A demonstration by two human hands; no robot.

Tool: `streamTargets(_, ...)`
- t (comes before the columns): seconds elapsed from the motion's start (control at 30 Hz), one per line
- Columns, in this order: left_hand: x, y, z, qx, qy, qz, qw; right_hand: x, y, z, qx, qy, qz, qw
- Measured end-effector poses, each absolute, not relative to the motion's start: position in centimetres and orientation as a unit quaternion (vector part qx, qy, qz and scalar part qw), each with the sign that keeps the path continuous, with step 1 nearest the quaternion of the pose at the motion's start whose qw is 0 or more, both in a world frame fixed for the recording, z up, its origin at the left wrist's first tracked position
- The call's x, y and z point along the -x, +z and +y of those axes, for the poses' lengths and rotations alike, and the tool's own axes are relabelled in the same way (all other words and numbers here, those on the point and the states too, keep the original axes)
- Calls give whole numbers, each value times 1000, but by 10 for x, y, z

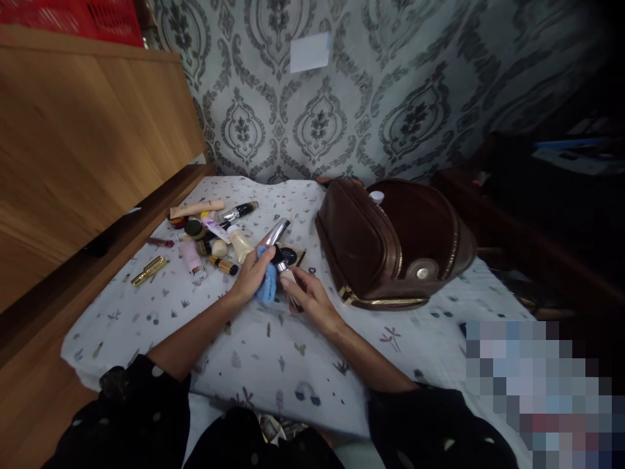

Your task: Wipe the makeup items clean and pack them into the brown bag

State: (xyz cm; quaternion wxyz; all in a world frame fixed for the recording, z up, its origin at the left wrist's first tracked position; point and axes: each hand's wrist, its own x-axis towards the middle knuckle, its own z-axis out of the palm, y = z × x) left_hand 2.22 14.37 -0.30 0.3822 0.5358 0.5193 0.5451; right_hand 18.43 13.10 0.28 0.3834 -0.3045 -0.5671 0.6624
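A crumpled blue cloth (266,286) is gripped in my left hand (250,275), over the middle of the patterned sheet. From that same hand's fingers a silver tube-like piece (277,230) with a dark end points up and away. My right hand (312,301) is closed around a small cosmetic container (289,279) with a silver collar and a beige body; fingers partly cover it. The container's upper end meets the cloth, beside something black. Just behind the hands lies a compact with a dark oval (289,255). A cream tube (239,243) rests near my left fingers.
Several cosmetics lie at the left, among them a peach tube (196,208), a pink tube (191,259) and a gold tube (149,271). A brown leather bag (361,241) stands unzipped at the right. A wooden cabinet (97,111) borders the left, patterned wallpaper (319,124) the back.
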Motion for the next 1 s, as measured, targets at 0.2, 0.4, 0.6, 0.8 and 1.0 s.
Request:
streamTargets(0.2,-20,-4,147,-521,554,517,394,-183,-1,133,323,657,-569,374)
streamTargets(0.4,-21,-2,147,-535,559,509,378,-183,-8,136,346,635,-564,398)
streamTargets(0.6,-20,-3,146,-537,550,513,382,-181,-15,137,350,629,-558,413)
streamTargets(0.8,-23,-2,141,-561,532,523,360,-182,-19,139,338,605,-551,465)
streamTargets(1.0,-24,-2,141,-569,528,499,384,-183,-16,139,337,604,-557,460)
